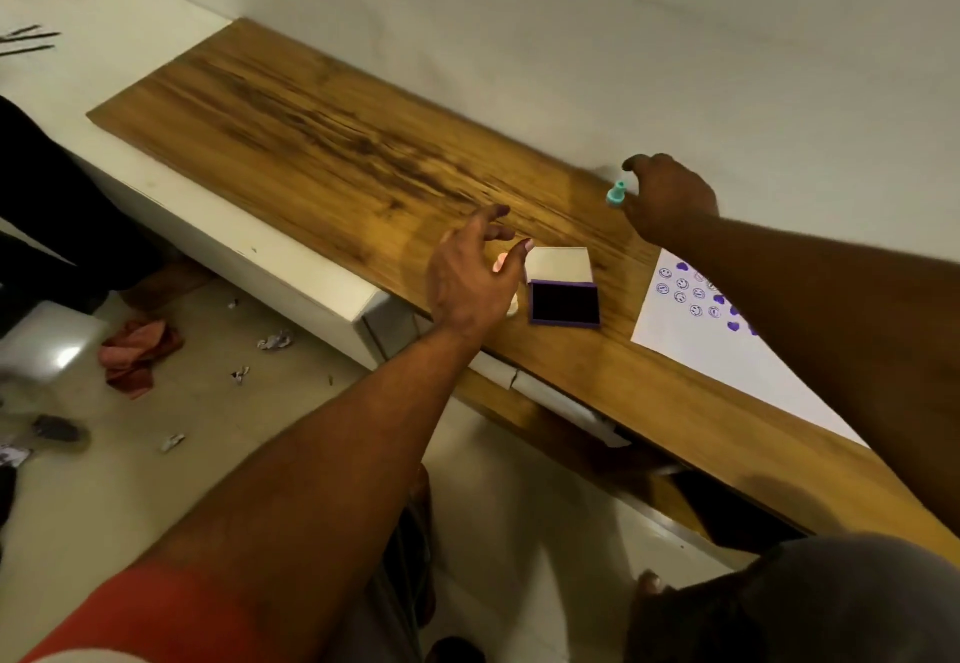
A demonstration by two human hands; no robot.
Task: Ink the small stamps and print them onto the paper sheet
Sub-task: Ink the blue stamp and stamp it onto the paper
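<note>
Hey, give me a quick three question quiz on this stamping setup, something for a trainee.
1. True or false: the ink pad is closed.
2. The prints on the paper sheet are: A red, B purple, C green.
3. Which hand is beside the teal stamp?
Key: 1 false; 2 B; 3 the right hand.
</note>
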